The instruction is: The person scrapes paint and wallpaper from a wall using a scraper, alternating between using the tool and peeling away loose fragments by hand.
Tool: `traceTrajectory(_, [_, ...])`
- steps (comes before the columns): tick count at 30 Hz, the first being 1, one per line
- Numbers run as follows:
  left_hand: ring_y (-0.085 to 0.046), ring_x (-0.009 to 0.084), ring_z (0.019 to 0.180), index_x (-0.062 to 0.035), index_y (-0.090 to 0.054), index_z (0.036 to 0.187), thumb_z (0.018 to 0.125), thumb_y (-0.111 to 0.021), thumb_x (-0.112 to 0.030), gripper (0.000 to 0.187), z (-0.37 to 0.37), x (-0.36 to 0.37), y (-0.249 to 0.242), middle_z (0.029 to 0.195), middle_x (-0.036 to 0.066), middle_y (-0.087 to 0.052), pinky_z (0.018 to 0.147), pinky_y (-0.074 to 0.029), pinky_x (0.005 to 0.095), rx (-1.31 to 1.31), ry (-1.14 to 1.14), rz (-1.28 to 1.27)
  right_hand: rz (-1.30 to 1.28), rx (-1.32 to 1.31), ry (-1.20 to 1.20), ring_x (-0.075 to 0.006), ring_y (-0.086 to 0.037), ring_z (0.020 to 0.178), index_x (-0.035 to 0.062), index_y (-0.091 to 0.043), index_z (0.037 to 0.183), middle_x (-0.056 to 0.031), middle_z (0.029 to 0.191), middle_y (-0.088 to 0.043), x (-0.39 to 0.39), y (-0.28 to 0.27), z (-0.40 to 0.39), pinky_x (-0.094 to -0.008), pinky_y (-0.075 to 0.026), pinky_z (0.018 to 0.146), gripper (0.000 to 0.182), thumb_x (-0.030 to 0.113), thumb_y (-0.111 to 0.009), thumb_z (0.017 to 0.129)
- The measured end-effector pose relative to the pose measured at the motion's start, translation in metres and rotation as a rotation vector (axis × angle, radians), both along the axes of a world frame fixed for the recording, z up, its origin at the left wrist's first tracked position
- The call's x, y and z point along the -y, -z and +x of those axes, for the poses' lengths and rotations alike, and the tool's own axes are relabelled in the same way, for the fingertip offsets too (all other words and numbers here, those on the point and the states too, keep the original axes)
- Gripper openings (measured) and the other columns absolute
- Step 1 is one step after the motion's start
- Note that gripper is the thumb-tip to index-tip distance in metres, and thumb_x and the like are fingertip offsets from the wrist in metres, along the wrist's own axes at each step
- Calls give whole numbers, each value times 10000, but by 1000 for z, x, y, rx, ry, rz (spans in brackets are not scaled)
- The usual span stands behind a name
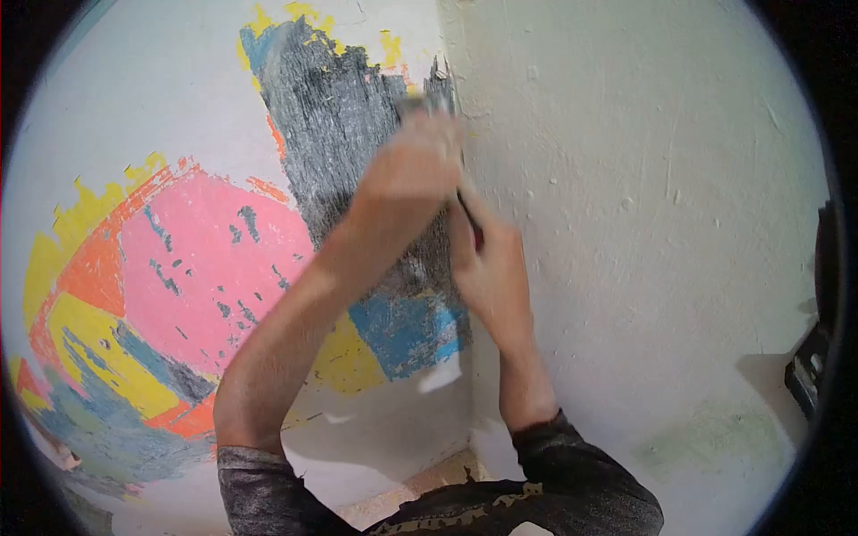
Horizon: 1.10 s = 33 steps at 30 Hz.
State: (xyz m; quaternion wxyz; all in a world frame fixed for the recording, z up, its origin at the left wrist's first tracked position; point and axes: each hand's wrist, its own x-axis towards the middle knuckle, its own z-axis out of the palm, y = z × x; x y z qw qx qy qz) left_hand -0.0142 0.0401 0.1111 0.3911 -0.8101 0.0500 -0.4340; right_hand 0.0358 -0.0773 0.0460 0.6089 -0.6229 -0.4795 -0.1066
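Observation:
Both of my hands are on a scraper at the inside corner of two walls. Its metal blade (pixel 412 105) is blurred and lies against the dark grey patch (pixel 331 116) of the painted wall. My left hand (pixel 416 165), smeared by motion, is closed around the tool close behind the blade. Lower down, my right hand (pixel 490 272) grips the dark handle, where a bit of red shows between thumb and fingers. Ragged yellow paint edges and bits of white border the grey patch. Most of the scraper is hidden by my hands.
To the left the wall carries a pink painted area (pixel 210 259) with orange, yellow and blue parts, scratched in places. Below my hands is a blue patch (pixel 411 335). A plain pale wall (pixel 643 223) stands on the right, with a dark object (pixel 809 366) at its far edge.

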Motion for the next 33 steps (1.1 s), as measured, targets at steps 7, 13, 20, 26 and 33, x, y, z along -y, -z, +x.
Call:
traceTrajectory(7, [-508, 297, 1166, 10, -574, 1136, 767, -525, -40, 375, 0, -2, -49, 1214, 145, -565, 1004, -405, 348, 8, -53, -87, 170, 70, 0, -423, -608, 828, -3, -462, 1290, -310, 886, -598, -26, -36, 7, -444, -462, 746, 414, 91, -437, 888])
traceTrajectory(13, [-509, 275, 1174, 46, -551, 1150, 773, -524, -37, 387, -11, 4, 30, 1226, 167, -551, 1016, -395, 355, -135, -178, -73, 112, 73, 38, -154, -546, 687, -6, -487, 1275, -248, 837, -620, -13, 54, -2, -311, -452, 673, 379, 130, -427, 927])
traceTrajectory(20, [-478, 297, 1205, 16, -536, 1198, 787, -513, -63, 418, 4, -2, -67, 1255, 171, -529, 1022, -391, 349, 30, -143, -133, 349, 145, -89, -438, -594, 792, -4, -520, 1217, -271, 833, -607, -32, -53, 12, -484, -447, 698, 346, 115, -443, 902])
traceTrajectory(26, [-505, 315, 1171, 10, -569, 1151, 797, -498, -57, 367, 1, -11, -68, 1223, 179, -548, 1022, -392, 356, 151, 7, 143, 365, 243, 54, -416, -603, 767, 11, -526, 1213, -251, 790, -605, -48, -45, 10, -470, -451, 693, 337, 82, -460, 890])
traceTrajectory(33, [-537, 281, 1116, 15, -587, 1097, 780, -515, -61, 334, -5, -3, -10, 1164, 169, -573, 948, -442, 339, -62, -70, 101, 321, 106, -55, -434, -592, 745, 33, -513, 1228, -260, 779, -593, -28, 22, 5, -477, -451, 648, 345, 90, -439, 896])
